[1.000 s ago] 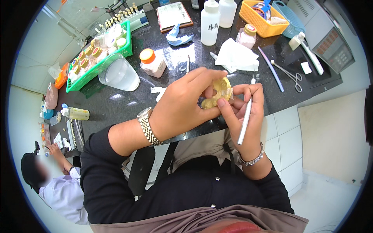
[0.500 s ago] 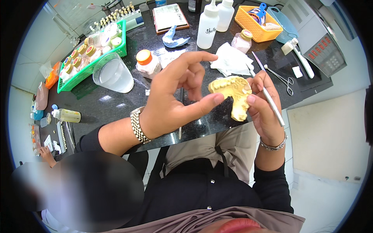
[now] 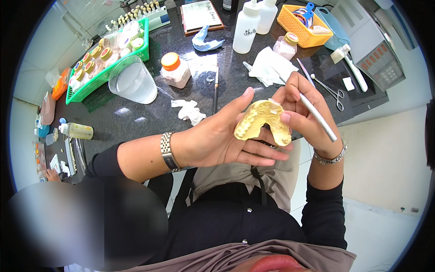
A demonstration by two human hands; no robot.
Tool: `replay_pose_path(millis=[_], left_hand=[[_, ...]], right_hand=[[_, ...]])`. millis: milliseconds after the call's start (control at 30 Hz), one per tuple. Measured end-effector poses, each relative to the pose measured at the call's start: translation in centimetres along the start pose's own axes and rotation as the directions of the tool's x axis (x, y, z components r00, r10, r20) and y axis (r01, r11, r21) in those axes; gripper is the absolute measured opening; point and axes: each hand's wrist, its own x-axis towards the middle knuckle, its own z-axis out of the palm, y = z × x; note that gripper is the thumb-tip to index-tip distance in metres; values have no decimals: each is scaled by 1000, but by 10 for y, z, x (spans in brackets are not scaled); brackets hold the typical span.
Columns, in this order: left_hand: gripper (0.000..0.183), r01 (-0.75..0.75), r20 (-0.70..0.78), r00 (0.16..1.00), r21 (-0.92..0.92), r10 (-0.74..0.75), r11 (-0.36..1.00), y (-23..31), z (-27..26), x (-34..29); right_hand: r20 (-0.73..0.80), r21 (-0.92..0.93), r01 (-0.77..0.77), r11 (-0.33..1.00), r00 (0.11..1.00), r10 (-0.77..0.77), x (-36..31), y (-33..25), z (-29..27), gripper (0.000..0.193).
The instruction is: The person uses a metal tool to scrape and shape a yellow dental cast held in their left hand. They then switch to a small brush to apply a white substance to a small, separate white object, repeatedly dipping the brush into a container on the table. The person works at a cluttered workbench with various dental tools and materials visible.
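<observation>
A yellow dental cast (image 3: 247, 125), horseshoe-shaped with moulded teeth, is held over the bench's near edge. One tooth area near its top looks whitish. My right hand (image 3: 316, 129) grips the cast's right side between thumb and fingers. That same hand also holds a slim metal carving instrument (image 3: 317, 117), its thin tip pointing up and left. Beneath and left of the cast is my left hand (image 3: 210, 138), palm up, thumb raised and fingers stretched out below it. The cast lies against or just over those fingers; I cannot tell how firmly they touch.
On the dark bench (image 3: 131, 131) are a cup of liquid (image 3: 136, 86), an orange-lidded jar (image 3: 174, 72), a brush (image 3: 216, 93), crumpled tissue (image 3: 188, 112), white tissue (image 3: 267, 65) and scissor-like forceps (image 3: 333, 93). A green basket of jars (image 3: 106, 68) stands left. Another person's hand (image 3: 53, 175) shows far left.
My left hand has swung down from above the bench, turning palm up beneath the cast. The cast has tilted and shifted slightly left and down, still in my right hand. Crumpled tissue has come into sight.
</observation>
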Motion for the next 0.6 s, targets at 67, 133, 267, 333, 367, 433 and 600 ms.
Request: replay_pose_path(millis=[67,133,267,333,367,433,600], left_hand=[[79,-12,-10,1000,-55,12,998,-1,2,0],[78,-40,-48,998,-56,38,998,-1,4,1],[77,-111,-49,992,64,114,992,-2,3,0],[76,-166,-51,983,138,175,976,-4,2,0],[76,-210,-43,974,176,221,962,-6,-1,2],[77,-292,-39,949,257,312,921,-14,-5,3],[74,-485,96,864,416,494,769,-14,-3,3]], right_hand=[[3,-130,18,991,1000,-17,3,2,0,25],[1,-207,25,978,1000,-26,5,1,-1,25],[-19,-293,83,953,996,-93,5,-1,3,25],[-67,-317,168,934,978,-198,4,-1,6,23],[-107,-309,224,924,958,-268,3,0,7,26],[-182,-281,343,897,898,-400,1,3,12,39],[-428,121,473,872,818,-384,-19,0,13,55]])
